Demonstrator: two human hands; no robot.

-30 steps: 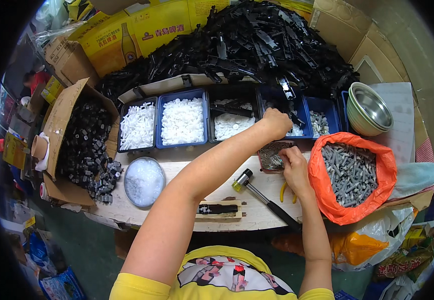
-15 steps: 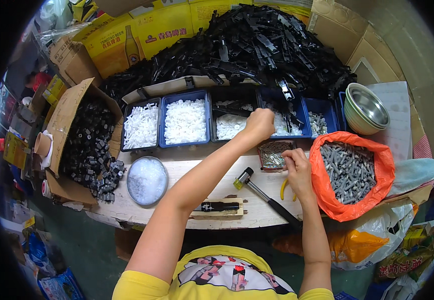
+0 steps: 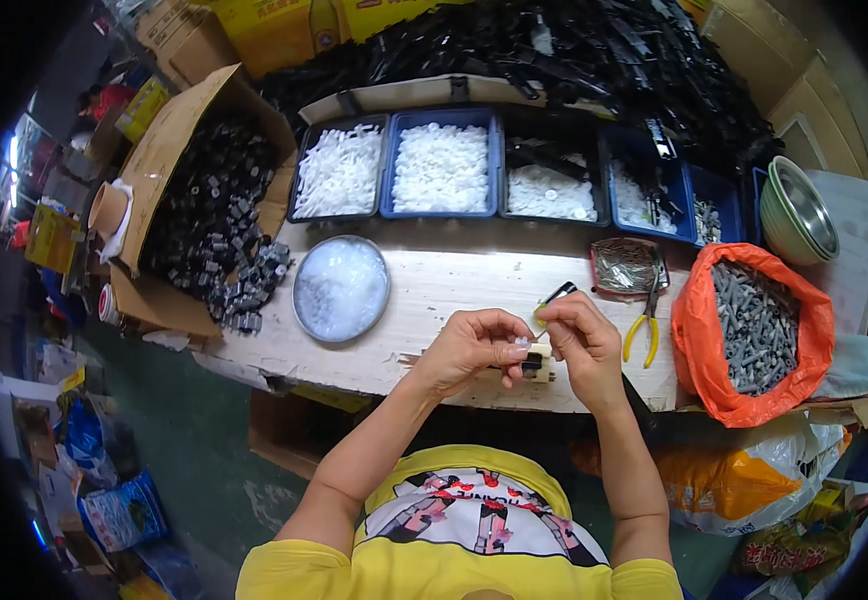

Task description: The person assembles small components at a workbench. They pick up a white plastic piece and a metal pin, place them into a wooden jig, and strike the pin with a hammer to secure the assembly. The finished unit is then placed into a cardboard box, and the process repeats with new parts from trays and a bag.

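My left hand (image 3: pixel 476 352) is closed in a pinch on a small white plastic piece (image 3: pixel 522 342). Close beside it, my right hand (image 3: pixel 586 345) pinches a thin metal pin (image 3: pixel 541 336), pointing toward the white piece. Just below the fingers lies a wooden block (image 3: pixel 544 376) with a black part in it, mostly covered by my hands. Behind my right hand shows the head of a hammer (image 3: pixel 560 292); most of its handle is hidden. Yellow-handled pliers (image 3: pixel 642 335) lie to the right, their jaws against a small box of metal pins (image 3: pixel 626 268).
White plastic pieces fill several bins (image 3: pixel 441 168) along the back, before a heap of black parts (image 3: pixel 554 60). A round dish (image 3: pixel 342 290) and a carton of dark parts (image 3: pixel 204 200) stand left. Right are an orange bag of grey plugs (image 3: pixel 754 320) and stacked bowls (image 3: pixel 802 212).
My left hand has come back from a bin with a white piece. The right has left the pin box with a pin. Both now meet above the wooden block. The view has shifted.
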